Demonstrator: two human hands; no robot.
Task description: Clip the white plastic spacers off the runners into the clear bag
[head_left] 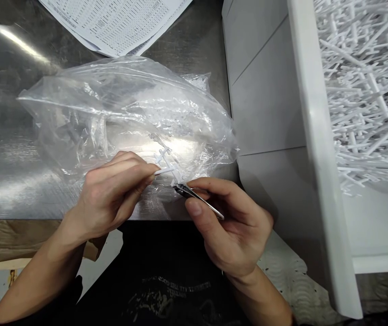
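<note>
My left hand (115, 192) pinches one end of a small white branched plastic piece (165, 161), which hangs over a clear plastic bag (78, 108). Between the thumb and fingers of my right hand (231, 222) is a small metal nail clipper (201, 199). Its jaws touch or nearly touch the lower end of the white piece; the exact contact is too small to tell. Beneath both hands lies the front part of the crumpled bag, on a metal table (4, 181).
Printed sheets (115, 22) lie behind the bag. On the right, a large white bin (316, 149) holds a heap of white branched plastic pieces (370, 90), its tall wall close to my right hand. Brown paper or cardboard (17, 237) sits below the table edge at left.
</note>
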